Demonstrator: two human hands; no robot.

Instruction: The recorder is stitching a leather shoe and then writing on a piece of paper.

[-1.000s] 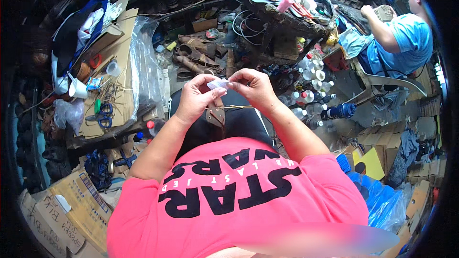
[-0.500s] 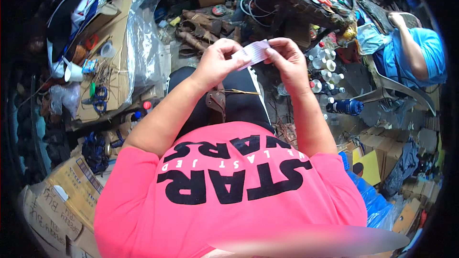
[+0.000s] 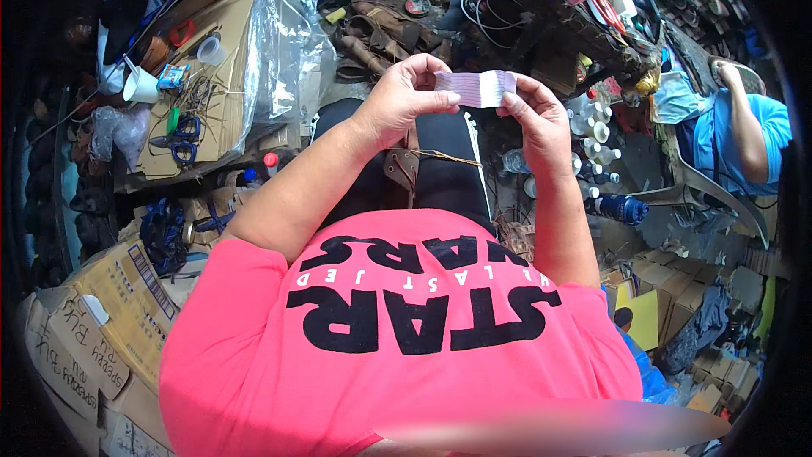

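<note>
A small creased slip of lined paper (image 3: 480,89) is stretched between my two hands above my lap. My left hand (image 3: 404,103) pinches its left end, thumb in front. At the right end, my right hand (image 3: 541,118) grips the slip between thumb and fingers. Below the hands, a brown leather piece with eyelets (image 3: 400,167) rests between my thighs, with thin tan cords (image 3: 440,157) beside it.
Cardboard on the left bears blue-handled scissors (image 3: 184,149), a white cup (image 3: 140,85) and clear plastic sheeting (image 3: 283,51). Brown leather pieces (image 3: 381,34) lie ahead. Several bottles (image 3: 600,131) stand at the right, near a person in a blue shirt (image 3: 736,135) and a cluttered workbench (image 3: 541,25).
The slip has gone from slanted to nearly level and now shows more of its lined face. My hands have shifted slightly to the right in the picture, along with the view.
</note>
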